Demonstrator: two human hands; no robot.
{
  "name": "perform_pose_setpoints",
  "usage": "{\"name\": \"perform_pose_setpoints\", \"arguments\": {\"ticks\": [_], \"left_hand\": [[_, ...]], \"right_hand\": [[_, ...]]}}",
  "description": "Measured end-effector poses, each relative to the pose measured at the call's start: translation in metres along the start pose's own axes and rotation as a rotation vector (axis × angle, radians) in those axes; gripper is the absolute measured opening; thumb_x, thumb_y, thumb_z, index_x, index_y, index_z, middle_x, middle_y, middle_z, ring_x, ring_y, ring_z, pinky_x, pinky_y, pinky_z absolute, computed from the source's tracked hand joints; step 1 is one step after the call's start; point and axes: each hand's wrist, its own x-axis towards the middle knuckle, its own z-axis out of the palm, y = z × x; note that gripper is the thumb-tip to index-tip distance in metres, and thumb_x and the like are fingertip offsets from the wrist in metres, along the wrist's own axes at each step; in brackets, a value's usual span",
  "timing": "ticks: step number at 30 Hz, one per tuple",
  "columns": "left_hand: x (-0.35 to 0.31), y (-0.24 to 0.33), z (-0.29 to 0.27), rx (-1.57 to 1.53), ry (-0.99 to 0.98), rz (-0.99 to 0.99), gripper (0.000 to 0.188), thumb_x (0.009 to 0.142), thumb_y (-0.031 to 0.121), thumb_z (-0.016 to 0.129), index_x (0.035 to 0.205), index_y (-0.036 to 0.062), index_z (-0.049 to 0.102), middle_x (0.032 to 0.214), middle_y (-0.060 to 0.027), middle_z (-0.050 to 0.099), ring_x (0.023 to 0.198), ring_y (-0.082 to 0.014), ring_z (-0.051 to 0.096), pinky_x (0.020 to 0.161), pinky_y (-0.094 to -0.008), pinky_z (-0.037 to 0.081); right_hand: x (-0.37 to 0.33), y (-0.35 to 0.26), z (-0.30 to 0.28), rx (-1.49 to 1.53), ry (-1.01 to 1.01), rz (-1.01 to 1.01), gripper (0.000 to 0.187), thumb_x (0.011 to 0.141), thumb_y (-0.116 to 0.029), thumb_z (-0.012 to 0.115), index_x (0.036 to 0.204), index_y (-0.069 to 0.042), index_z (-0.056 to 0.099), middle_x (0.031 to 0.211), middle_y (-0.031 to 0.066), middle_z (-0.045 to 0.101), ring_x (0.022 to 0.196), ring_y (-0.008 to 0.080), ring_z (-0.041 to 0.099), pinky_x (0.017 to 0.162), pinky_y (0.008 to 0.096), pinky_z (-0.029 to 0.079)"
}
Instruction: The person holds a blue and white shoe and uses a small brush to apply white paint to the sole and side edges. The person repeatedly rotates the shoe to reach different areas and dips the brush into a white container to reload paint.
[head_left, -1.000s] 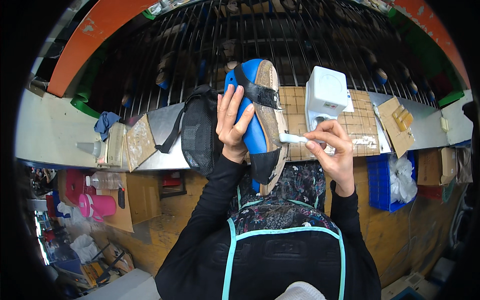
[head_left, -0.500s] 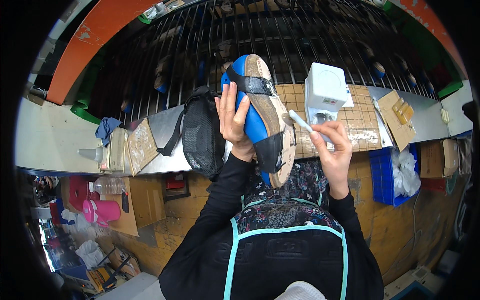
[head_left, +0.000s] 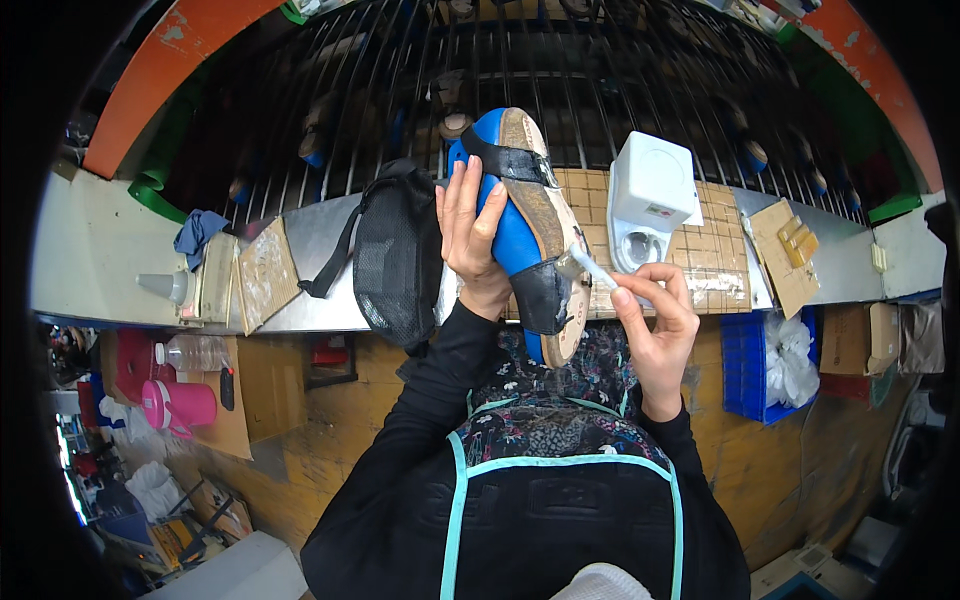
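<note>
Blue shoe form (head_left: 514,242) clasped by left hand (head_left: 472,245), fingers spread; right hand (head_left: 655,325) pinches white brush (head_left: 594,268) at black strap (head_left: 543,298).

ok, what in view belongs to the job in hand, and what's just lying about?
In use: blue shoe form with black straps, in the left hand; brush, in the right hand; probably the white dispenser.

Lying about, apparently: pink jug; clear bottle; blue cloth; blue crate.

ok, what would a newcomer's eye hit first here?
Probably the bright blue, foot-shaped form with black straps, held in the left hand at centre. Next, the pale-handled brush in the right hand, at the form's right. Then the boxy white plastic container to the right, on brown gridded cardboard.
</note>
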Motion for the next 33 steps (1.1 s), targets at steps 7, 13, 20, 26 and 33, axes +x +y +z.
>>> {"name": "perform_pose_setpoints", "arguments": {"ticks": [7, 13, 20, 26, 33], "left_hand": [[0.003, -0.002, -0.002, 0.01, -0.043, -0.017, 0.041, 0.083, 0.025, 0.07, 0.122, 0.0167, 0.06, 0.135, -0.0187, 0.055, 0.127, -0.0402, 0.05, 0.108, -0.0574, 0.032], [0.007, 0.0, 0.0, 0.028, -0.102, -0.106, 0.042, 0.078, 0.019, 0.072, 0.119, 0.0159, 0.063, 0.135, -0.0151, 0.056, 0.128, -0.037, 0.05, 0.108, -0.055, 0.033], [0.014, 0.005, 0.0, 0.02, -0.162, -0.163, 0.044, 0.073, 0.012, 0.074, 0.116, 0.0138, 0.065, 0.135, -0.013, 0.057, 0.127, -0.0366, 0.051, 0.108, -0.0545, 0.034], [0.02, 0.014, 0.0, -0.012, -0.214, -0.227, 0.046, 0.07, 0.008, 0.075, 0.115, 0.0115, 0.065, 0.134, -0.0133, 0.057, 0.126, -0.036, 0.051, 0.107, -0.0529, 0.035], [0.024, 0.013, 0.001, -0.009, -0.242, -0.276, 0.048, 0.069, 0.008, 0.078, 0.114, 0.0096, 0.064, 0.131, -0.0164, 0.059, 0.123, -0.0371, 0.054, 0.106, -0.0516, 0.037]], "right_hand": [[0.006, 0.005, -0.002, -0.053, -0.005, -0.136, 0.016, 0.081, -0.004, 0.074, 0.096, -0.001, 0.074, 0.093, 0.0066, 0.057, 0.074, 0.0117, 0.056, 0.059, 0.0222, 0.046], [0.002, 0.009, -0.007, -0.016, -0.039, -0.165, 0.017, 0.079, -0.001, 0.074, 0.096, -0.001, 0.074, 0.093, 0.0066, 0.057, 0.073, 0.0109, 0.056, 0.058, 0.0218, 0.044], [0.001, 0.013, -0.009, -0.005, -0.011, -0.186, 0.017, 0.078, 0.001, 0.074, 0.095, 0.0, 0.074, 0.094, 0.007, 0.056, 0.073, 0.0114, 0.057, 0.059, 0.0225, 0.046], [0.013, 0.016, -0.015, 0.167, -0.085, -0.254, 0.017, 0.079, 0.0, 0.073, 0.096, 0.0, 0.073, 0.094, 0.0063, 0.055, 0.075, 0.0121, 0.056, 0.064, 0.0228, 0.046], [0.014, 0.014, -0.01, 0.175, -0.047, 0.018, 0.015, 0.082, -0.001, 0.071, 0.096, 0.002, 0.073, 0.091, 0.0062, 0.056, 0.083, 0.0133, 0.055, 0.074, 0.0237, 0.044]]}}
